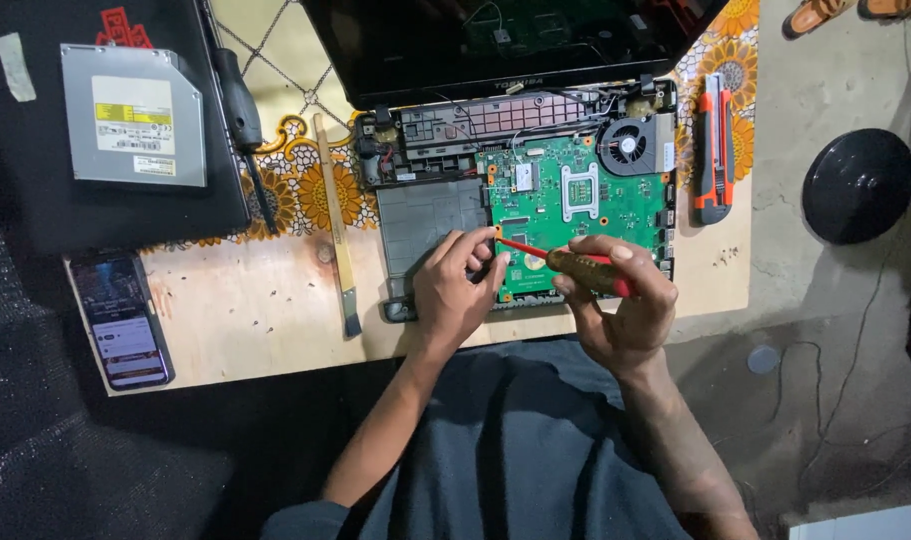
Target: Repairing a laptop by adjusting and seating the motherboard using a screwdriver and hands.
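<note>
An opened laptop (430,215) lies on a wooden board, its green circuit board (575,190) and round cooling fan (630,145) exposed. My right hand (620,300) grips a red-shafted screwdriver with an amber handle (565,262); its tip touches the left edge of the circuit board. My left hand (457,285) rests on the laptop's grey base beside that tip, fingers curled near the shaft.
A silver optical drive (135,115) lies on a black laptop lid (35,210) at the left. A black screwdriver (240,110), a thin wooden-handled tool (335,215), a phone (123,320) and an orange utility knife (713,150) lie around. A black round base (855,185) stands on the floor.
</note>
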